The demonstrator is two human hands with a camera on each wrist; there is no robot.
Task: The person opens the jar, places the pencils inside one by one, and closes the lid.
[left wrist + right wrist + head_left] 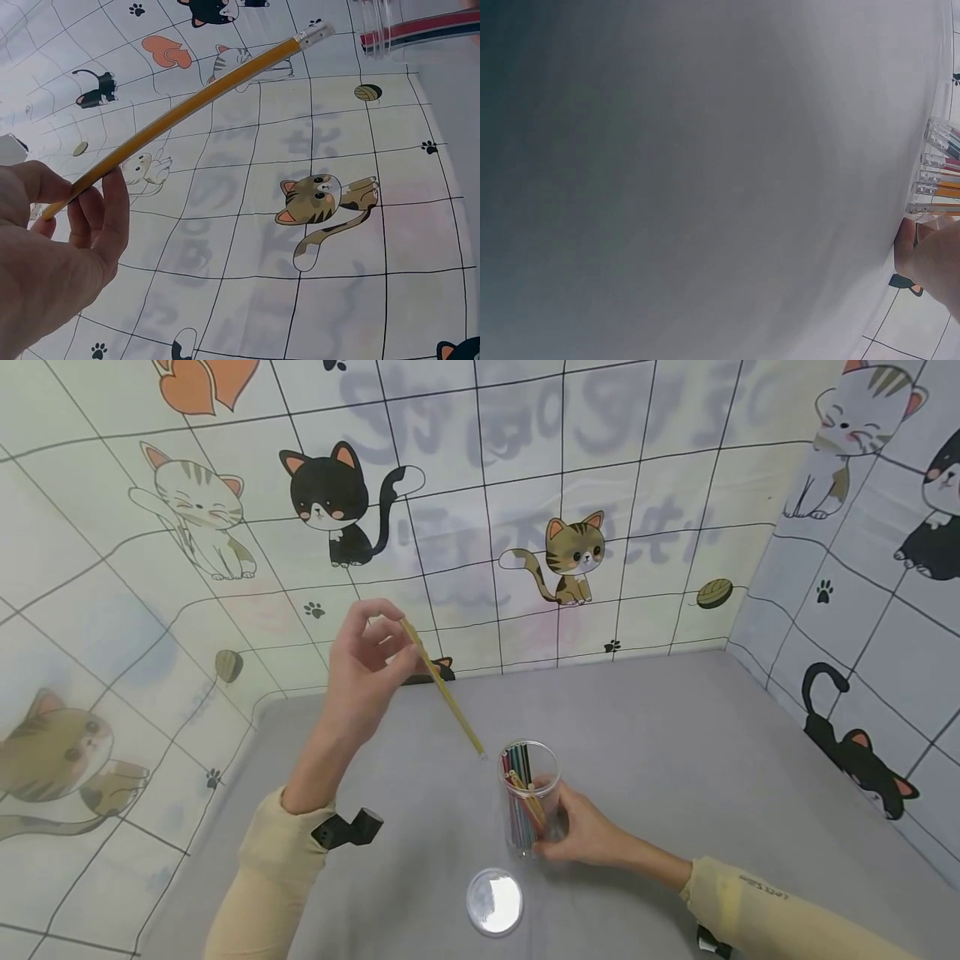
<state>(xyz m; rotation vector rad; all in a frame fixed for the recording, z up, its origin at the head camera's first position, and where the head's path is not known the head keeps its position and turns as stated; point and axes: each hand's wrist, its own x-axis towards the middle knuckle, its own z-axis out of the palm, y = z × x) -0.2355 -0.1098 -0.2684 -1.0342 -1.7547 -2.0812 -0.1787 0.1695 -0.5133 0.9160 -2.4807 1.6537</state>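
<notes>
My left hand pinches a yellow pencil near one end, raised above the table to the left of a clear cup. The pencil slants down toward the cup, its white eraser at the lower end. Fingers and thumb meet around the pencil in the left wrist view. My right hand grips the clear plastic cup from its right side, low near the base. Several coloured pencils stand in the cup, leaning to its left. At the right edge of the right wrist view, eraser ends show near the cup's bottom.
A round clear lid lies on the grey tabletop in front of the cup. Cloth walls with printed cats and grid lines enclose the table at the back and both sides. Black wrist cameras sit at both sleeves.
</notes>
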